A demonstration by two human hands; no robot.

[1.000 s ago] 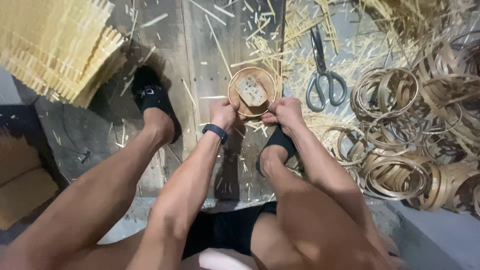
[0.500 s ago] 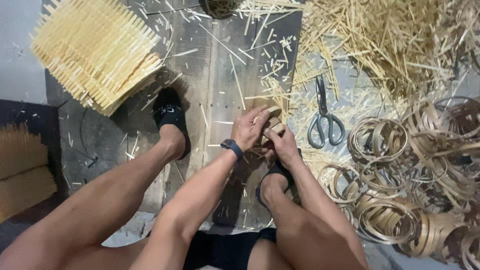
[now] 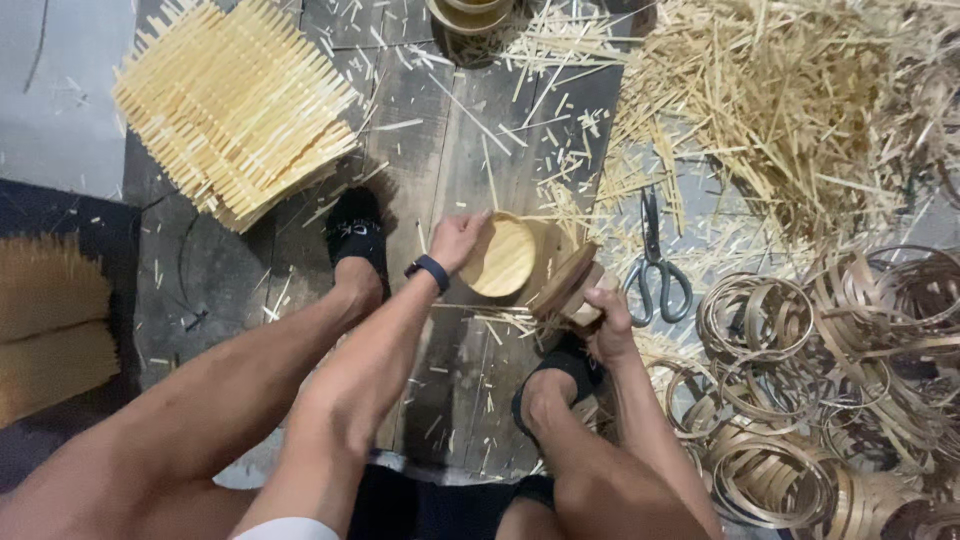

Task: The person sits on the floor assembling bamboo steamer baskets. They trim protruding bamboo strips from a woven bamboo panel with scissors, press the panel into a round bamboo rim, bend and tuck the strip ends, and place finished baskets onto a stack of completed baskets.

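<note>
My left hand (image 3: 457,238), with a dark band on its wrist, grips the rim of a small round woven bamboo basket (image 3: 500,258) whose pale inside faces up. My right hand (image 3: 603,312) holds a round wooden block (image 3: 566,281) just to the right of the basket, apart from it. Both hands hover above a wooden board (image 3: 440,150) on the floor, between my two feet in black socks.
A stack of woven bamboo mats (image 3: 232,108) lies at upper left. Scissors (image 3: 655,258) rest right of the hands. Loose bamboo slivers (image 3: 790,110) pile at upper right, several coiled bamboo rings (image 3: 830,390) at lower right. Bundled strips (image 3: 45,330) lie at far left.
The hands were together on the basket over the block; now they have parted, the left lifting the basket off and the right keeping the wooden block. The view shifted down and right.
</note>
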